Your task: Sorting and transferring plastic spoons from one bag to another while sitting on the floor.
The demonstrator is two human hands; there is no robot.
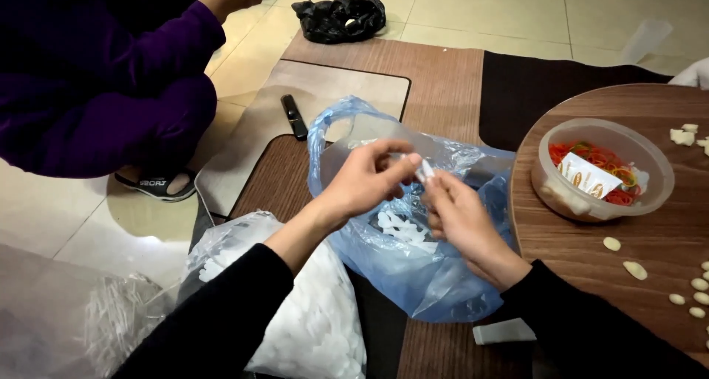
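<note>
here, label by label:
piece: a small white piece (425,170) sits pinched between the two hands, held up over the mouth of the blue bag (413,253), likely so anything dropped falls back in.
left hand: the left hand (365,183) is narrow, thumb and fingers closed on the piece from the left, wrist raised.
right hand: the right hand (461,216) is curled, fingertips meeting the same piece from the right; it seems to share the grip, though how firmly cannot be told.
blue bag: open between the forearms on the mat (436,76), more white pieces lying inside it, close under the hands for easy reach.
white bag: a clear bag (310,312) packed with white pieces lies under the left forearm, touching the blue bag.
table: a round wooden table (591,246) stands just right of the right hand, pale oval bits scattered on it.
tub: a clear tub (602,169) on the table holds coloured rubber bands and a sachet.
other person: a person in a purple sleeve (111,76) crouches at far left, well apart.
black bag: a black bag (340,17) lies on the floor beyond the mat.
</note>
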